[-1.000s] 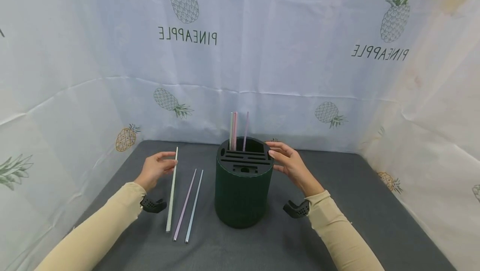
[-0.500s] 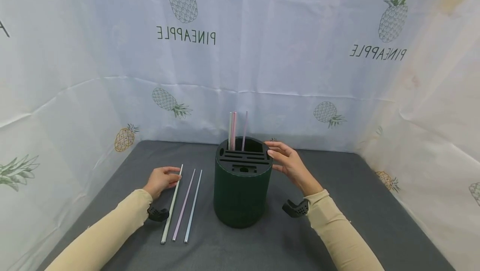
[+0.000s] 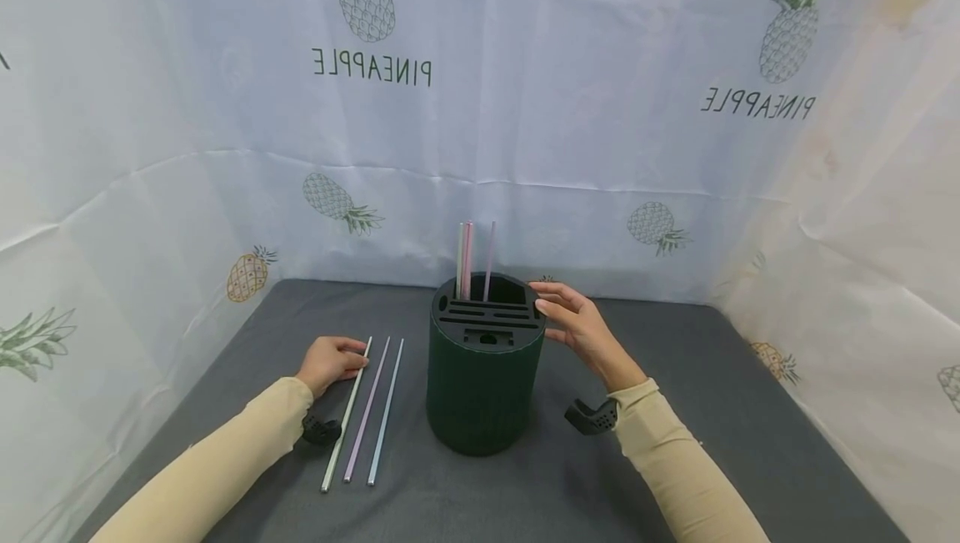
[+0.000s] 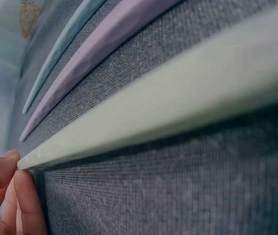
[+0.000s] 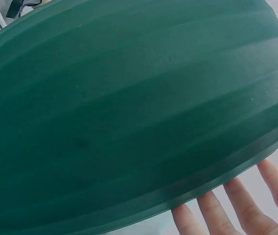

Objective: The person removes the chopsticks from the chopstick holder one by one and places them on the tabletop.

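Holder (image 3: 480, 397): one, dark green, slotted top, upright on a dark table (image 3: 465, 505).
Green stick (image 3: 347, 414): one, pale, left of the holder, outermost of three side by side.
Purple stick (image 3: 368, 410): one, flat on the table, between the green stick and the holder.
Blue stick (image 3: 387, 412): one, flat on the table, nearest the holder.
Standing sticks (image 3: 468, 259): pale, pink and purple, in the holder's rear opening.
Left hand (image 3: 330, 364): left of the holder, thumb and fingers pinching the green stick's far end.
Right hand (image 3: 583, 328): at the holder's right side near the rim, fingers spread, fairly straight, touching it.
Curtain (image 3: 570, 109): white, pineapple prints, behind the holder. Lettering (image 3: 372, 68): "PINEAPPLE", dark capitals, reading mirrored, above and left of the holder; repeated above and right.
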A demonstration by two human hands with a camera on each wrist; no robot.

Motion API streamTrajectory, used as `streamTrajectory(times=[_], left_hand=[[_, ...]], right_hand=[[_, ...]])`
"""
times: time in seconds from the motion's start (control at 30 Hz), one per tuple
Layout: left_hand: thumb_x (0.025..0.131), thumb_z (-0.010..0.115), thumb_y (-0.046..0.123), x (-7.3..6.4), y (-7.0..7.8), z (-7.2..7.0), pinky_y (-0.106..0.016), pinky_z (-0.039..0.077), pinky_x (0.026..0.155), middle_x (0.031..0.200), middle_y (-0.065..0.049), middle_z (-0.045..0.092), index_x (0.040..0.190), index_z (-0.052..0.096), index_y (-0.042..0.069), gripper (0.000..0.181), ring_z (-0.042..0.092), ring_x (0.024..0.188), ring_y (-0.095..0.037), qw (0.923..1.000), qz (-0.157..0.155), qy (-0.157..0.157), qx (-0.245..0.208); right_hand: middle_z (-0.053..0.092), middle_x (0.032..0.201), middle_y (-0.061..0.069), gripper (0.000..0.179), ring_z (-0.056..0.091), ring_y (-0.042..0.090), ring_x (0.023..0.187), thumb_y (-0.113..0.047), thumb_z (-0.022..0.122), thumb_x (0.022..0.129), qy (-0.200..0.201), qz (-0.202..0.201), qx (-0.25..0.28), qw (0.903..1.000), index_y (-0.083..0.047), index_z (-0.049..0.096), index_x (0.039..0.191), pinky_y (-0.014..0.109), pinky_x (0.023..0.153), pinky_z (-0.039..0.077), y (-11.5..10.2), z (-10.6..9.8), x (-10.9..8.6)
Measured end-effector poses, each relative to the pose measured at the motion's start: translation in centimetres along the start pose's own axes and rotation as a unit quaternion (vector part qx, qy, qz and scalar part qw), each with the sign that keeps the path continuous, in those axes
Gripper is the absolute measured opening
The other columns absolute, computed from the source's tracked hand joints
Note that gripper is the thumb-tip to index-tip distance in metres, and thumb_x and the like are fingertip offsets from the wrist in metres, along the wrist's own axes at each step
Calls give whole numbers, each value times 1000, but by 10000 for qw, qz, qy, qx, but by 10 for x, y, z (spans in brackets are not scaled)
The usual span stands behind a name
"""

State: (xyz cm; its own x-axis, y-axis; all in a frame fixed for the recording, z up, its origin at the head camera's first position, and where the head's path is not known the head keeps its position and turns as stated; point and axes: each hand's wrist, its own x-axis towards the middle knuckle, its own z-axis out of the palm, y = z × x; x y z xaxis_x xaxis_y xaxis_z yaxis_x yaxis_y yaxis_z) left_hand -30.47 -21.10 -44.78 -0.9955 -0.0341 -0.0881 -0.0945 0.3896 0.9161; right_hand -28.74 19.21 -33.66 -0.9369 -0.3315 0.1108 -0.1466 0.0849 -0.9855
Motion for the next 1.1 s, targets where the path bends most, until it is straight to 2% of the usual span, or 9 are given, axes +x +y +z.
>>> streamTrajectory(times=[0.33, 0.53, 0.87, 1.0, 1.1], left_hand=[[82, 70, -4, 2, 1, 5, -29, 60, 65, 100, -24, 68, 113, 64, -12, 33, 65, 70, -11, 9998, 6, 112, 174], [81, 70, -4, 3, 2, 8, -28, 59, 65, 99, -22, 68, 110, 66, -10, 30, 65, 70, -11, 9993, -124, 162, 328], [84, 69, -1, 1, 3, 5, -28, 58, 63, 96, -19, 69, 113, 62, -11, 31, 65, 70, -12, 9998, -153, 70, 143], [89, 67, 6, -2, 14, 2, -30, 58, 67, 103, -19, 68, 119, 59, -9, 34, 67, 80, -14, 9998, -182, 40, -80], [93, 64, 12, -4, 32, -2, -33, 59, 77, 115, -19, 66, 126, 56, -6, 38, 67, 91, -16, 9991, -122, -36, -400]], right_hand=[[38, 148, 10, 49, 36, 29, 137, -28, 58, 98, -13, -18, 20, 10000, -13, 45, 143, 54, 105, 42, 0, 0, 1], [38, 148, 10, 49, 36, 29, 137, -28, 58, 98, 2, -11, 44, 10000, -12, 45, 142, 55, 106, 41, -1, 1, 0], [38, 148, 10, 48, 35, 31, 138, -27, 58, 98, -4, -43, 60, 10000, -12, 45, 142, 58, 107, 38, 0, 1, 0], [38, 148, 10, 48, 36, 30, 138, -27, 57, 98, -17, -57, 40, 10000, -12, 45, 142, 57, 107, 39, 0, 1, -1], [38, 148, 10, 48, 36, 29, 137, -27, 57, 98, -12, -51, 37, 10000, -12, 45, 142, 55, 106, 40, 0, 1, -1]])
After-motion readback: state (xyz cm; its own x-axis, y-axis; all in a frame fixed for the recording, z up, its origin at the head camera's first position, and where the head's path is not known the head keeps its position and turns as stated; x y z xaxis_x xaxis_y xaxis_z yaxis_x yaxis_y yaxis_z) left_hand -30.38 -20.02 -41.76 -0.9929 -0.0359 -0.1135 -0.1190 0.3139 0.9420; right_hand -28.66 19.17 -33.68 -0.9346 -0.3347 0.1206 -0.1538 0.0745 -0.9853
